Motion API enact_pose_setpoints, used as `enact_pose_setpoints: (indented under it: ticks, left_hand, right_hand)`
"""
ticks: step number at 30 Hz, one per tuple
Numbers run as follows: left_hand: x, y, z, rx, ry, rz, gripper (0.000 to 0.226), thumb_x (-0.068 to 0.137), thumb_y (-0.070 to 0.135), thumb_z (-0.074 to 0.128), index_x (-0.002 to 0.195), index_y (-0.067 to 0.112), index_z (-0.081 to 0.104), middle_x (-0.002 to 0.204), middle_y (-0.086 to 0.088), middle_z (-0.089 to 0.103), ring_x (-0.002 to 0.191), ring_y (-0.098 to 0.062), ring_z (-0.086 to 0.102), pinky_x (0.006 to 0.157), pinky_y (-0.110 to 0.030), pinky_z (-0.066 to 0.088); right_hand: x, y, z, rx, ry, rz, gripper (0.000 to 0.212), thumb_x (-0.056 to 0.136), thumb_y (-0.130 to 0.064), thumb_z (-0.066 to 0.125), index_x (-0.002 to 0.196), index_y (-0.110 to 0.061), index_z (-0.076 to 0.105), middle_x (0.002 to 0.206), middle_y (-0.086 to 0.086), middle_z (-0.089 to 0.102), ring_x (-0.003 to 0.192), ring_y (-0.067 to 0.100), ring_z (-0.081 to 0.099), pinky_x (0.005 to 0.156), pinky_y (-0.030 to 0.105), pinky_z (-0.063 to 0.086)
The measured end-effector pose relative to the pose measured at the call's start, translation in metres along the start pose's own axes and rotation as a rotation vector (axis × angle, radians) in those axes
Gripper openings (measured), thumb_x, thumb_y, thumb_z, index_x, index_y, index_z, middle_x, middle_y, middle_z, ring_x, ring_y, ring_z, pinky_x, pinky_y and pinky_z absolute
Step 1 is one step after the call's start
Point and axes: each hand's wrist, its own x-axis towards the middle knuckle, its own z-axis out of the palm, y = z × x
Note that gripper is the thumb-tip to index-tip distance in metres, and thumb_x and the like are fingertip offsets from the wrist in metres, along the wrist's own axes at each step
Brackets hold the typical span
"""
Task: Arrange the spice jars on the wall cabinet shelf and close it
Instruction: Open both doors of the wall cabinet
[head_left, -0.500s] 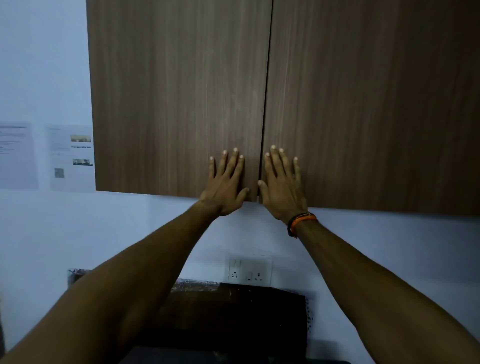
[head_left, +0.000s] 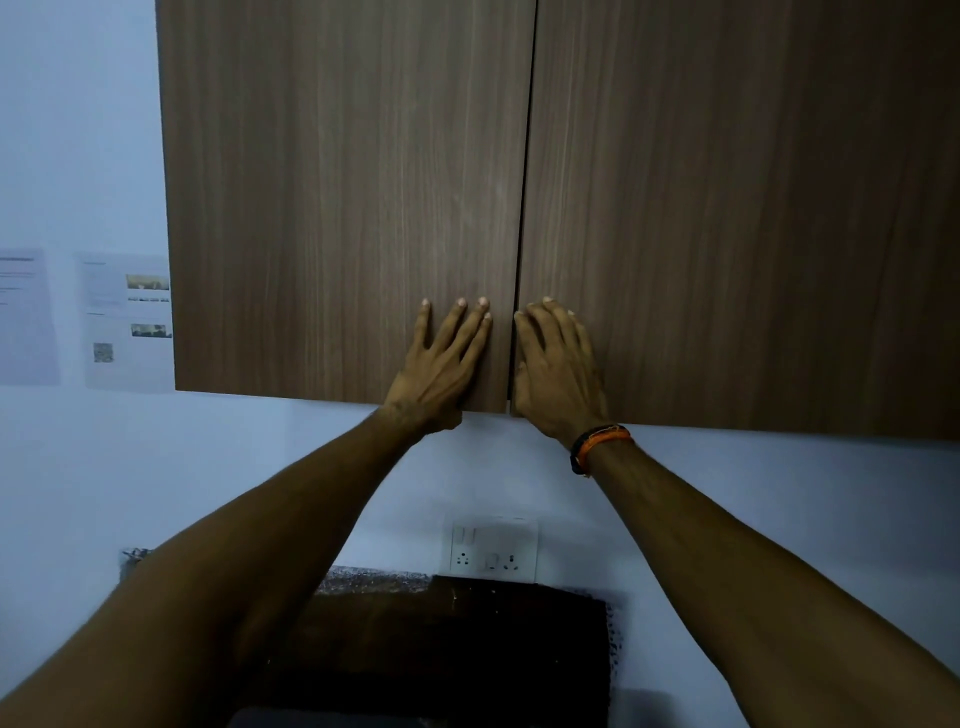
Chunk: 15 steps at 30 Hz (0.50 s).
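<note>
Head view. Two bare forearms enter from the lower corners of the frame, no sleeves visible on either. Left hand (head_left: 441, 364), centre of frame: no rings, no watch, wrist bare. Right hand (head_left: 558, 371), just right of centre: no rings seen. Right wrist carries an orange band (head_left: 602, 441) with a black edge or second black strand alongside; clasp detail too small to tell.

No text can be read; the printing on the two wall notices (head_left: 124, 319) is too blurred.
</note>
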Motion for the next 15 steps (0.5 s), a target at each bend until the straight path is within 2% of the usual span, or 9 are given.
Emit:
enact_pose_setpoints:
  ticks: [3,6,11,13,15]
  left_hand:
    - [-0.007,-0.006,-0.006,0.002,0.001,0.014,0.146,0.061,0.06,0.08,0.156,0.003,-0.015,0.164,-0.021,-0.019,0.152,-0.041,-0.013,0.114,-0.072,0.005]
    - [-0.017,-0.009,-0.017,0.011,0.025,0.029,0.145,0.06,0.062,0.079,0.156,0.002,-0.013,0.163,-0.021,-0.02,0.152,-0.041,-0.013,0.112,-0.075,0.006]
    - [-0.039,-0.012,-0.036,-0.014,0.062,0.03,0.145,0.06,0.06,0.081,0.155,0.003,-0.013,0.161,-0.019,-0.023,0.152,-0.039,-0.012,0.113,-0.074,0.006]
    - [-0.047,-0.011,-0.041,-0.053,0.039,0.007,0.145,0.062,0.059,0.081,0.155,0.004,-0.015,0.162,-0.019,-0.023,0.152,-0.038,-0.014,0.114,-0.073,0.006]
    - [-0.056,-0.01,-0.047,-0.125,0.028,-0.005,0.141,0.066,0.058,0.08,0.156,0.004,-0.014,0.164,-0.02,-0.019,0.152,-0.037,-0.016,0.116,-0.071,0.007]
  right_hand:
    - [0.005,-0.002,-0.007,0.057,0.065,-0.011,0.062,0.091,-0.018,0.055,0.149,-0.004,0.042,0.154,0.018,0.042,0.148,0.036,0.03,0.122,0.05,0.022]
    - [0.014,-0.009,-0.016,0.195,0.139,0.052,0.054,0.094,-0.013,0.052,0.146,-0.003,0.046,0.142,0.018,0.052,0.132,0.035,0.047,0.112,0.045,0.036]
    - [0.036,-0.03,-0.032,0.735,0.104,0.294,0.048,0.107,-0.028,0.039,0.152,-0.011,0.038,0.142,0.011,0.057,0.126,0.024,0.055,0.104,0.037,0.045]
    - [0.043,-0.04,-0.036,0.908,0.165,0.378,0.04,0.108,-0.031,0.039,0.143,-0.013,0.05,0.113,0.0,0.068,0.1,0.013,0.061,0.083,0.026,0.046]
    - [0.045,-0.05,-0.038,0.976,0.239,0.446,0.033,0.108,-0.03,0.039,0.127,-0.011,0.059,0.083,-0.014,0.057,0.075,0.002,0.053,0.069,0.022,0.038]
